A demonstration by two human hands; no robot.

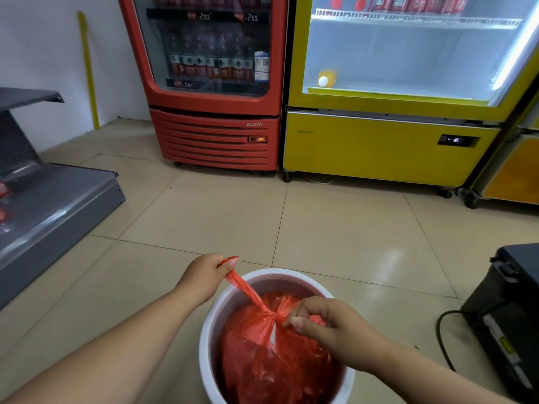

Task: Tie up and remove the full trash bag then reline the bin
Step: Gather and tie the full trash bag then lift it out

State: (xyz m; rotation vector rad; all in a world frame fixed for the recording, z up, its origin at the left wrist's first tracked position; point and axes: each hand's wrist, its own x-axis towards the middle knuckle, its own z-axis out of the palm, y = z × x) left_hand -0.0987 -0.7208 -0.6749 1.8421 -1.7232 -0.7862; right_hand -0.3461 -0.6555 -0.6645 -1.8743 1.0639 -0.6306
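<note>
A full red trash bag (271, 363) sits inside a round white bin (210, 325) on the tiled floor at the bottom centre. Its top is gathered into a knot (272, 313). My left hand (204, 277) grips one twisted red handle strip (243, 287) and holds it taut, up and to the left over the bin's rim. My right hand (329, 328) pinches the other strip just right of the knot, above the bag. The bag's lower part is hidden by the bin and the frame edge.
A red drinks fridge (213, 135) and a yellow fridge (385, 147) stand against the far wall. A grey shelf unit (55, 205) is at the left. A black device (507, 310) with a cable sits on the floor at the right. Tiled floor lies between.
</note>
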